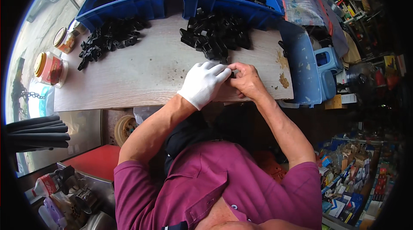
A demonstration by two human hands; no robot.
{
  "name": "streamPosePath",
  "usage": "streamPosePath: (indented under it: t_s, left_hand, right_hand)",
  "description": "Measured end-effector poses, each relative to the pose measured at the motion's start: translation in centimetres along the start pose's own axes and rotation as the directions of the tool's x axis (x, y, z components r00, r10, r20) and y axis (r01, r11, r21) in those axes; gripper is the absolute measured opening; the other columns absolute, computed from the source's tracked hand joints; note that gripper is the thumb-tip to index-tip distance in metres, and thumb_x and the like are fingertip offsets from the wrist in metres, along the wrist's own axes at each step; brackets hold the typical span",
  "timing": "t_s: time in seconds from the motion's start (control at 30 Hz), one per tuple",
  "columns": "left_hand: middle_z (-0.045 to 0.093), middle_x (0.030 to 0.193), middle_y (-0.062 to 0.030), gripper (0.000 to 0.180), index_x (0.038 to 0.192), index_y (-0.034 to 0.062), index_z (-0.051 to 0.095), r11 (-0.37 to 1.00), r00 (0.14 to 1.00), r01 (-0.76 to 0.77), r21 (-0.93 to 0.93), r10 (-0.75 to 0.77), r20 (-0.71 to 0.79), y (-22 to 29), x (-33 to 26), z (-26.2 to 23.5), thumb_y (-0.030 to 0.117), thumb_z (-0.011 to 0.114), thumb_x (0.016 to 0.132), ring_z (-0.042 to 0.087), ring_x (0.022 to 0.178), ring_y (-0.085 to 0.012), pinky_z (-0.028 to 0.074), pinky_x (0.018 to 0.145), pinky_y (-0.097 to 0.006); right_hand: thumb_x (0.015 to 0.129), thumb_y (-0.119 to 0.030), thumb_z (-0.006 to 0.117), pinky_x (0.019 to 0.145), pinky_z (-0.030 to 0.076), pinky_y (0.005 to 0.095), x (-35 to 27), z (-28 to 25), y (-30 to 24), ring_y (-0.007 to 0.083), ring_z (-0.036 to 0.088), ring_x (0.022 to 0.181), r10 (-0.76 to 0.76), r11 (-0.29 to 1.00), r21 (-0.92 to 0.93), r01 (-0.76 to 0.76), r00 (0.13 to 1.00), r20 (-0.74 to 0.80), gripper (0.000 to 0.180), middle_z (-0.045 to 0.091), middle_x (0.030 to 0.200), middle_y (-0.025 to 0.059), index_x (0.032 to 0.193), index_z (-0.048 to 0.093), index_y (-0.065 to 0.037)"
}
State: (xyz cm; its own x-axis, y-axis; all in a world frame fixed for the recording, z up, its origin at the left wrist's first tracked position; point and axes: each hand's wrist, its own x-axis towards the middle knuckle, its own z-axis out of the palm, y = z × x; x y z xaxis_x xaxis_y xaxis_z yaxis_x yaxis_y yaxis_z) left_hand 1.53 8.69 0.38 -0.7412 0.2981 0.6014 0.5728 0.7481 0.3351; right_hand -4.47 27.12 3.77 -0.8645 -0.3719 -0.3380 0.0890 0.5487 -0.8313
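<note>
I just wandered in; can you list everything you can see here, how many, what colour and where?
Table: 1, pale wood-grain, centre
Bins: 2, blue, table's far side, filled with black parts
Piles of parts: 2, black, before the bins; pieces too many to count
Small piece: 1, black, at the right fingertips, mostly hidden
Jars: at least 2, reddish and orange contents, table's left side
Container: 1, light blue, right of table
Bag: 1, whitish with red, upper right
Packaged goods: uncountable, mixed colours, lower right
Shirt: 1, purple, on the person
Left hand: 1, white glove, near edge
Right hand: 1, bare, beside it
</note>
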Motion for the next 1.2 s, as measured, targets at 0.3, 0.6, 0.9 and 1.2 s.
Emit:
streamPosePath:
  t_s: [0.3,0.6,0.9,1.2]
  left_hand:
    - [0.069,0.109,-0.0084,0.034,0.115,0.0081,0.066,1.0,0.999,0.009,-0.019,-0.01,-0.041,0.7,-0.9,-0.5,0.013,0.066,0.082,0.066,0.102,-0.0299,0.052,0.09,-0.042]
    - [0.071,0.107,-0.0096,0.026,0.115,0.0141,0.068,0.608,0.838,0.546,0.577,-0.373,-0.399,-15.0,-6.1,-10.3,0.016,0.066,0.089,0.067,0.094,-0.0343,0.057,0.076,-0.045]
    - [0.073,0.108,-0.0094,0.017,0.102,0.0156,0.075,0.621,0.787,0.616,0.485,-0.459,-0.411,-17.6,-7.0,-10.5,0.027,0.064,0.095,0.069,0.096,-0.037,0.058,0.079,-0.048]
    - [0.073,0.094,-0.0117,0.012,0.095,0.0124,0.07,0.756,0.829,0.557,0.345,-0.482,-0.284,-13.9,-6.9,-9.5,0.023,0.07,0.09,0.07,0.087,-0.0377,0.056,0.075,-0.048]
  right_hand:
    - [0.084,-0.003,0.069,0.039,0.044,0.0254,-0.1,0.0,0.4,0.0071,0.049,0.044,-0.005,0.999,-0.039,0.006,1.0,0.012,0.029,0.049,0.058,-0.0037,0.112,0.068,-0.006]
    - [0.086,-0.015,0.08,0.042,0.058,0.035,0.9,-7.1,3.0,0.0148,0.061,0.044,0.135,0.912,0.41,-0.021,0.959,-0.25,0.039,0.059,0.061,0.003,0.117,0.059,-0.002]
    - [0.087,-0.024,0.082,0.052,0.062,0.0409,2.4,-9.1,3.8,0.0173,0.06,0.05,0.219,0.892,0.453,0.004,0.871,-0.439,0.033,0.05,0.059,0.0007,0.112,0.067,-0.009]
    - [0.086,-0.023,0.081,0.041,0.052,0.0292,3.4,-1.8,-0.6,0.0116,0.056,0.046,0.104,0.978,0.192,-0.075,0.984,-0.142,0.031,0.061,0.07,0.0041,0.104,0.064,-0.006]
